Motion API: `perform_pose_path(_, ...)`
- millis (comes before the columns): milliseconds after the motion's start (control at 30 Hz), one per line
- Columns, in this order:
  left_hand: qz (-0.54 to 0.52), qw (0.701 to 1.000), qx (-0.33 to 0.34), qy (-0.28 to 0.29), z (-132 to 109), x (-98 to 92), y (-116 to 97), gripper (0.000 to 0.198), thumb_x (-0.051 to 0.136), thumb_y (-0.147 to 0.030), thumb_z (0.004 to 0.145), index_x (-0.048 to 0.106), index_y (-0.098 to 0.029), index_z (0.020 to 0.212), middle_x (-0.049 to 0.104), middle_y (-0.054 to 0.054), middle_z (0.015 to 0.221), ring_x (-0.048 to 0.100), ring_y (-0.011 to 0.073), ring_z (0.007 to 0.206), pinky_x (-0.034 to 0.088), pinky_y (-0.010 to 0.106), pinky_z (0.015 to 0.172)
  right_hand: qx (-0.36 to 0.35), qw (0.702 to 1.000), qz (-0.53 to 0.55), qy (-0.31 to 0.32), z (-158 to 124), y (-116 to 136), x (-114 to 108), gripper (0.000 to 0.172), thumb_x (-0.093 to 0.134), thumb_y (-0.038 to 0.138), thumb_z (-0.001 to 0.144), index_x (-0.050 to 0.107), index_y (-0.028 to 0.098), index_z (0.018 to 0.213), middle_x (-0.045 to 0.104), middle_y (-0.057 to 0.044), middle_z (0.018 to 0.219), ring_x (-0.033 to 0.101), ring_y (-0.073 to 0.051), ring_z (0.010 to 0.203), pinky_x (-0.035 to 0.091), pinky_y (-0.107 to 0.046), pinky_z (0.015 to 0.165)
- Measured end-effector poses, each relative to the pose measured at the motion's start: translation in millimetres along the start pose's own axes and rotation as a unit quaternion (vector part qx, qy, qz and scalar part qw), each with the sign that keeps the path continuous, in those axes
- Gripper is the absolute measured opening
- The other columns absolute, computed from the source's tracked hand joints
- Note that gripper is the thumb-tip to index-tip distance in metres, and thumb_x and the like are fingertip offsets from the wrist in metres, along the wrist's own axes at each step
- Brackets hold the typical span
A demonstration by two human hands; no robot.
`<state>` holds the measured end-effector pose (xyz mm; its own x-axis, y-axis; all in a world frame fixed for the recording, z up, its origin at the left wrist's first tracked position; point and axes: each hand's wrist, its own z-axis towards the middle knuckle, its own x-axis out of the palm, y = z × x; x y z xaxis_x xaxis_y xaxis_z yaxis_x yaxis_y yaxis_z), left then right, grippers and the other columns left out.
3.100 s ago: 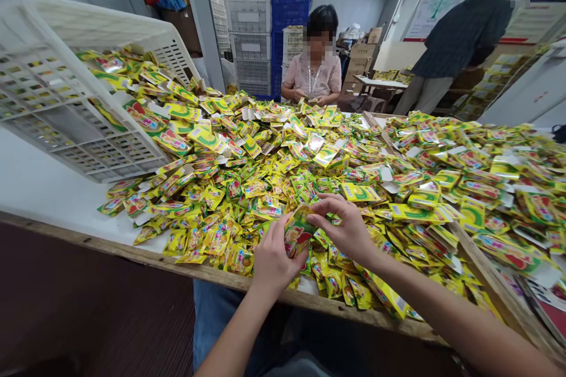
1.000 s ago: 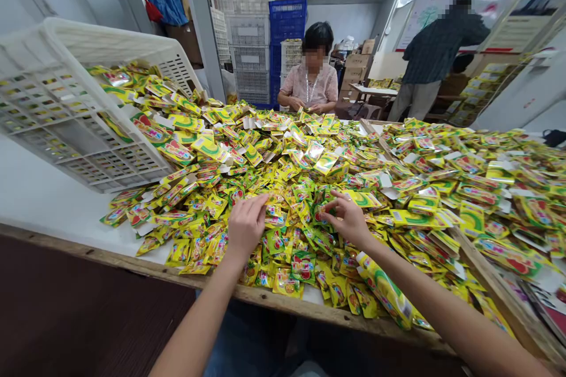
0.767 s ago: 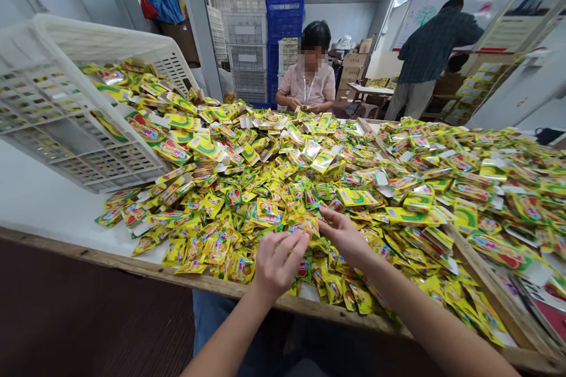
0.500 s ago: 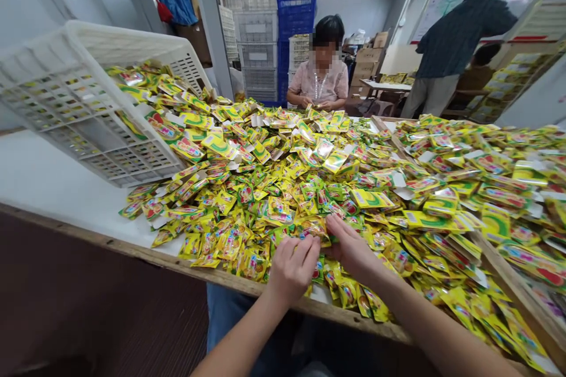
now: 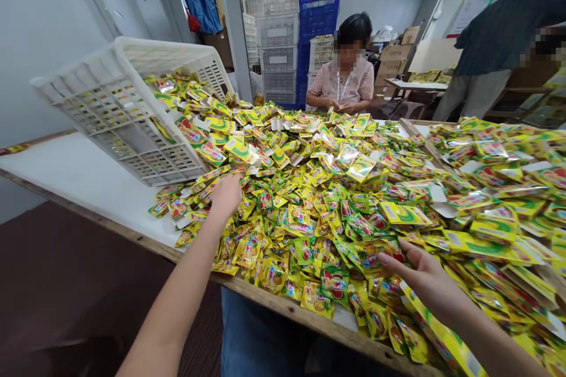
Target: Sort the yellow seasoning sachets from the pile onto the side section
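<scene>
Hundreds of glossy flat sachets, left hand on them, grip unclear, right hand spread.

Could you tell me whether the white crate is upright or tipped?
Tipped: the white plastic lattice crate tilts over, yellow sachets spilling from its mouth.

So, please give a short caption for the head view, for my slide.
The left hand and right hand reach into a heap of yellow sachets beside a tipped white crate; a person sits opposite.
</scene>
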<state>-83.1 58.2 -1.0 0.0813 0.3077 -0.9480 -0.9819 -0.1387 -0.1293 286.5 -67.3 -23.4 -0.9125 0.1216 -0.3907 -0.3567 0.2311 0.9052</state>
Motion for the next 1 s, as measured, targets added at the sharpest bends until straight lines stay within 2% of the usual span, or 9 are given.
perform_pose_path(100,0.018,0.999,0.007,0.030,17,12.1,-3,0.030,0.054,-0.019,0.076,0.060,-0.013,0.105,0.062,0.018,0.109,0.056,0.0324,0.107,0.047,0.042,0.087,0.009,1.000,-0.001,-0.001,0,-4,8,0.065,0.074,0.057,0.054,0.064,0.019,0.105,0.073,-0.011,0.098,0.068,-0.031,0.091,0.057,-0.034,0.067)
perform_pose_path(200,0.014,0.999,0.010,0.030,16,15.5,-17,0.029,0.045,-0.015,0.081,0.058,-0.008,0.106,0.060,0.021,0.107,0.057,0.0340,0.105,0.047,0.042,0.084,0.002,1.000,-0.001,-0.020,2,-9,12,0.062,0.073,0.056,0.057,0.063,0.020,0.107,0.072,-0.011,0.104,0.068,-0.031,0.093,0.057,-0.036,0.072)
perform_pose_path(333,-0.033,0.998,0.060,0.012,-17,6.1,-38,0.032,0.034,-0.014,0.087,0.052,-0.013,0.114,0.055,0.017,0.114,0.058,0.0283,0.105,0.046,0.038,0.085,-0.014,1.000,0.014,0.005,2,-8,5,0.053,0.074,0.056,0.057,0.067,0.020,0.096,0.072,-0.011,0.103,0.066,-0.031,0.098,0.056,-0.036,0.078)
perform_pose_path(433,-0.085,0.988,0.123,0.039,-49,3.1,-53,0.024,0.051,-0.026,0.083,0.055,-0.023,0.106,0.055,0.005,0.114,0.060,0.0194,0.098,0.047,0.027,0.084,0.007,0.999,0.035,-0.007,0,-5,0,0.054,0.075,0.055,0.055,0.066,0.021,0.096,0.072,-0.010,0.106,0.065,-0.031,0.101,0.056,-0.035,0.080)
perform_pose_path(500,-0.110,0.985,0.119,0.061,-58,5.5,-61,0.021,0.059,-0.039,0.078,0.057,-0.022,0.091,0.056,0.003,0.108,0.062,0.0167,0.087,0.049,0.025,0.078,-0.006,0.999,0.040,0.002,-1,-4,0,0.054,0.074,0.055,0.056,0.066,0.021,0.096,0.072,-0.009,0.104,0.065,-0.030,0.100,0.055,-0.035,0.081)
perform_pose_path(600,-0.119,0.991,0.033,0.060,-51,12.3,-75,0.035,0.055,-0.052,0.077,0.055,-0.018,0.082,0.053,0.010,0.102,0.064,0.0223,0.080,0.051,0.034,0.073,-0.041,0.999,0.020,-0.011,-1,-3,3,0.054,0.073,0.056,0.057,0.065,0.020,0.096,0.073,-0.009,0.100,0.067,-0.031,0.094,0.056,-0.037,0.076)
perform_pose_path(700,-0.118,0.992,-0.031,0.042,-41,18.4,-88,0.039,0.060,-0.044,0.074,0.052,-0.013,0.097,0.049,0.017,0.110,0.062,0.0288,0.093,0.049,0.039,0.079,-0.072,0.997,-0.013,-0.035,0,-3,5,0.052,0.072,0.056,0.059,0.065,0.018,0.095,0.073,-0.009,0.097,0.067,-0.031,0.087,0.055,-0.038,0.071)
perform_pose_path(833,-0.127,0.990,-0.036,0.048,-40,23.8,-99,0.059,0.063,-0.030,0.069,0.039,-0.012,0.121,0.052,0.019,0.118,0.057,0.0300,0.109,0.046,0.039,0.088,-0.141,0.989,-0.026,-0.037,5,-4,0,0.045,0.071,0.055,0.060,0.066,0.018,0.086,0.073,-0.009,0.088,0.066,-0.028,0.084,0.054,-0.037,0.072)
perform_pose_path(1000,-0.123,0.990,-0.037,0.055,-33,22.5,-104,0.061,0.057,-0.046,0.075,0.043,-0.008,0.120,0.058,0.027,0.115,0.052,0.0416,0.113,0.042,0.054,0.089,-0.156,0.988,0.003,-0.002,9,-3,-2,0.044,0.072,0.051,0.062,0.065,0.018,0.090,0.073,-0.007,0.090,0.066,-0.026,0.082,0.054,-0.038,0.075)
